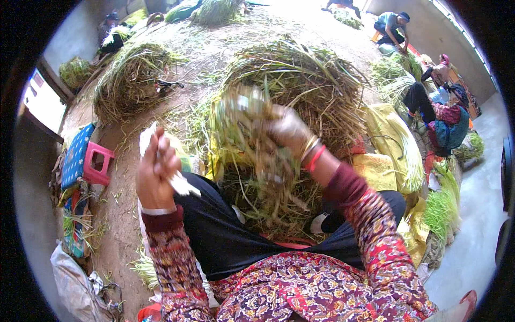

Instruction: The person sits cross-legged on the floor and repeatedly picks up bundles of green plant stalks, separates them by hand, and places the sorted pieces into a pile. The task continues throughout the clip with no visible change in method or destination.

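Observation:
My left hand (159, 173) is closed around a small bundle of white stalks (183, 185), which stick out on both sides of the fist. My right hand (289, 129), blurred by motion, grips a clump of green and brown leafy stalks (261, 141) that hangs between my knees. Just beyond it rises a large heap of long, grass-like stalks (310, 80), green on top and brownish at the near side. Loose trimmings (277, 225) lie on the floor between my feet.
Yellow sacks (374, 169) lie to the right, one bearing pale stalks (412, 157). A pink plastic stool (98, 163) stands left. Another heap (128, 84) is at far left. People sit or crouch at right, including one person (390, 30) bending over stalks.

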`<state>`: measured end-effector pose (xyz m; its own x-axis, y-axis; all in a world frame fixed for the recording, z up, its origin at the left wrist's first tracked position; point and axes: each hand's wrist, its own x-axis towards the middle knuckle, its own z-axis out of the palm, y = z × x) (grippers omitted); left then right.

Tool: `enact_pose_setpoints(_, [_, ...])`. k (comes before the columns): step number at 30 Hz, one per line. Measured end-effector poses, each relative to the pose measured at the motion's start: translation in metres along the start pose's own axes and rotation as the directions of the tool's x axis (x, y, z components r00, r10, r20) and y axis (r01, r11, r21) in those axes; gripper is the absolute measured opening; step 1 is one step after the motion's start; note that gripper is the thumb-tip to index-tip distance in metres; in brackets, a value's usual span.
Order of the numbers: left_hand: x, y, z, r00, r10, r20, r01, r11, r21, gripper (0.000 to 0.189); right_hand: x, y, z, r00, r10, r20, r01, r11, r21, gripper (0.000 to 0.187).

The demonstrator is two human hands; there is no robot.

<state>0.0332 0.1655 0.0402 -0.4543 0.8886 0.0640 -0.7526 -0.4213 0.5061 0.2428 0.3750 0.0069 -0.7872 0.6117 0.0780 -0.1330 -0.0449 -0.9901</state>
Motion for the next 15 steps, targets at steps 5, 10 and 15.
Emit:
enact_pose_setpoints(5, [-0.107,-0.032,0.025,0.976,-0.033,-0.215,0.071,0.983,0.170,0.022,0.024,-0.117,0.010,0.911,-0.375,-0.172,0.375,0.926,-0.035,0.020])
enact_pose_setpoints(10, [-0.159,-0.097,0.034,0.904,-0.417,-0.092,0.427,0.885,0.187,0.018,0.059,0.070,-0.098,0.953,-0.031,-0.302,-0.005,0.993,-0.118,0.029])
enact_pose_setpoints(15, [-0.186,-0.106,0.022,0.856,-0.517,-0.020,0.500,0.816,0.289,0.021,-0.035,0.190,-0.071,0.890,0.024,-0.456,-0.287,0.806,-0.518,0.057])
